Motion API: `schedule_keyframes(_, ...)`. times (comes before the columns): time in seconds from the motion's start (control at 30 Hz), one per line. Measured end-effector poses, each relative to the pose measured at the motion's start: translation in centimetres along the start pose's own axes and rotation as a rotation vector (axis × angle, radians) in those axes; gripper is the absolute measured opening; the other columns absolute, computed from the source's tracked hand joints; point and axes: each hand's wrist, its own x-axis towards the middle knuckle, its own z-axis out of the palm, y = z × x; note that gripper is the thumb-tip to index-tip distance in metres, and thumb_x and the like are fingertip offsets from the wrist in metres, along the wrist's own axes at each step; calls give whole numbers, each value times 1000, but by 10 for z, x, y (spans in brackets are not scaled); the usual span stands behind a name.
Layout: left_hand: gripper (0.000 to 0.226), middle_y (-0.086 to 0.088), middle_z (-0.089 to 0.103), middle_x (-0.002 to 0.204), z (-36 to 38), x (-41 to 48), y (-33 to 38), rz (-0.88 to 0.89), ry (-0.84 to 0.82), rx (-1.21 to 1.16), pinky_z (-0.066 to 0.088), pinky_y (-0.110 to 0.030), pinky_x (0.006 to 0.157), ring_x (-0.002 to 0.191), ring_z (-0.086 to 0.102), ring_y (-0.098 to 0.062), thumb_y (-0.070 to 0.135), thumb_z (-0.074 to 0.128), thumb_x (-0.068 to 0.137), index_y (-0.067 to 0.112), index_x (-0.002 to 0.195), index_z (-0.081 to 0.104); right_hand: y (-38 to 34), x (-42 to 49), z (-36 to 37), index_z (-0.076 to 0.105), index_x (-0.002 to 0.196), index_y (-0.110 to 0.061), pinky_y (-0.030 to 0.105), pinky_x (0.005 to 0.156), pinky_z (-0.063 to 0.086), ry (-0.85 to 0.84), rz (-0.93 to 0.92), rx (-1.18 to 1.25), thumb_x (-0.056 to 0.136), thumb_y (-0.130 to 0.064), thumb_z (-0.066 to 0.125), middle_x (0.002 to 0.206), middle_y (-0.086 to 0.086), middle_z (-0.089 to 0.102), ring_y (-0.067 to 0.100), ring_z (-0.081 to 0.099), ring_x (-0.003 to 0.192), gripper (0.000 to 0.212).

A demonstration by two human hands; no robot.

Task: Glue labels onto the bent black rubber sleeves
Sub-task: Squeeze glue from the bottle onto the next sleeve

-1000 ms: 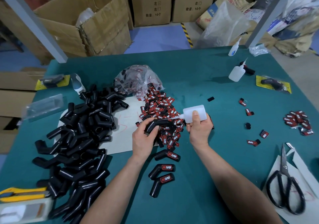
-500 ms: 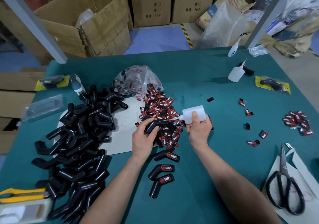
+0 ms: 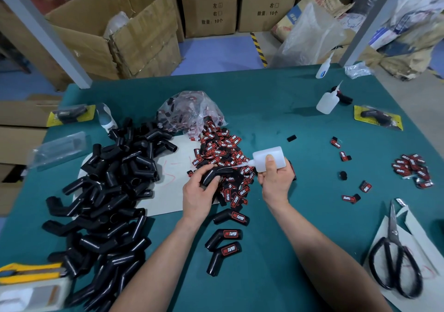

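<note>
My left hand (image 3: 199, 191) curls round a bent black rubber sleeve (image 3: 212, 173). Fingers and thumb grip its lower leg so the upper leg lies bare, held over the near edge of the heap of red-and-black labels (image 3: 223, 153). My right hand (image 3: 274, 181) grips the white glue bottle (image 3: 269, 159), thumb laid on its side. The bottle is tipped over so its thin nozzle (image 3: 241, 166) points left at the sleeve's upper leg. Whether the tip touches the rubber I cannot tell; it is at least just beside it.

I judge this to be the gluing step: glue goes on the bare face before a label is set there. Three finished sleeves (image 3: 228, 234) lie on the green table (image 3: 300, 251) just in front of me, each wearing its label. The big pile of unlabelled sleeves (image 3: 108, 191) to my left says most of the job is not yet done.

Next comes a light squeeze, a thin line kept to the patch where the label sits. Then one label is picked from the heap, turned the right way round and pressed square onto the wet glue. Too much would ooze past the label's edges onto my fingers.
</note>
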Motion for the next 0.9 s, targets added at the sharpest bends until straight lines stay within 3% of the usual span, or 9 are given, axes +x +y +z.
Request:
schedule_keyframes(0.27,53,24,74,104,2,2,-6,25,19,-2,55,-19,85,88,71,0,15,77,92,64,108,66,-2,-1,2,53,78,-13,20,35,33,-12,-1,30,79,-47,64,52,-6,55,11,43,35,36)
schedule_keyframes(0.37,47,18,75,111,2,3,-7,37,29,-27,54,-24,95,102,72,-7,19,76,92,60,113,68,-2,-1,2,52,77,-11,20,35,32,-6,-6,45,79,-46,64,51,-6,53,12,41,34,37)
schedule_keyframes(0.6,37,19,72,116,2,2,-3,73,29,-53,53,-13,88,105,71,-5,36,72,88,60,116,68,-4,-1,1,53,78,-12,21,35,34,0,-10,30,79,-47,64,51,-5,54,13,42,35,36)
schedule_keyframes(0.77,39,15,72,117,1,2,-6,56,22,-59,55,-14,81,91,73,-2,31,74,90,61,115,68,-5,-3,2,54,79,-12,20,34,34,-9,-5,43,78,-47,65,54,-5,55,11,44,35,37)
schedule_keyframes(0.9,49,16,72,118,2,4,-9,61,21,-38,56,-21,94,107,71,-6,20,76,94,63,114,67,-5,-2,1,54,80,-11,21,34,34,3,-4,37,79,-48,65,55,-1,55,13,44,35,38)
